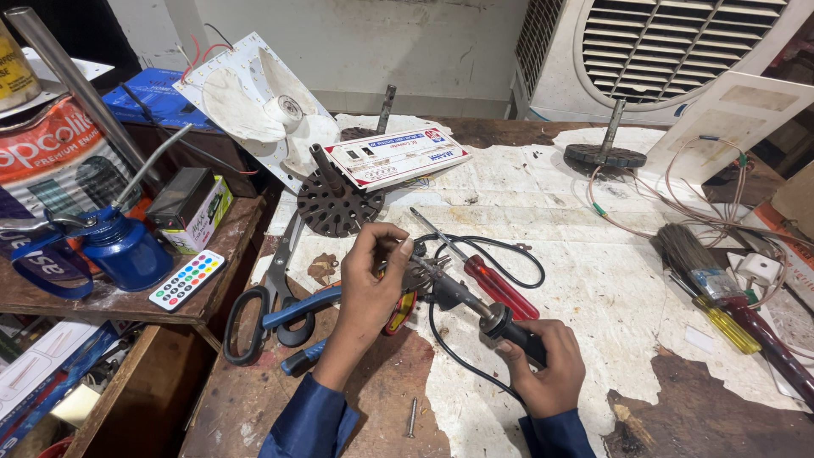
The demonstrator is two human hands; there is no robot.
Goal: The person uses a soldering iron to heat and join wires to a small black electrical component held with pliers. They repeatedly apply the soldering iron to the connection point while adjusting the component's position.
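Head view: both hands are seen low centre over a worn wooden workbench [543, 212] with a peeling white top, forearms in blue sleeves.

The left hand [373, 276] is raised, wrist bent, fingers curled and pinched shut on a small metal part [417, 276]; what the part is cannot be told. The right hand [547, 365] is wrapped tight round the black handle of a soldering iron [475, 307], tip angled up-left, touching the small metal part. The hands are apart, joined only through iron and part. A black cord [500, 250] loops far of the hands.

Packages and labels: one flat white rectangular box with red and blue print [394, 157] lies far centre, resting on a round dark slotted metal core [335, 203]. One small green-and-white carton [203, 220] sits on the left shelf, near one white remote with coloured buttons [186, 280]. One paint tin with an orange-red label [51, 161] stands far left.

Counts:
- One red-handled screwdriver [496, 284] just beside the iron, one yellow-handled [725, 322] at right.
- One paintbrush [704, 271].
- One pair of black scissors [267, 301].
- One pair of blue-handled pliers [301, 309].
- One blue oil can [123, 246].
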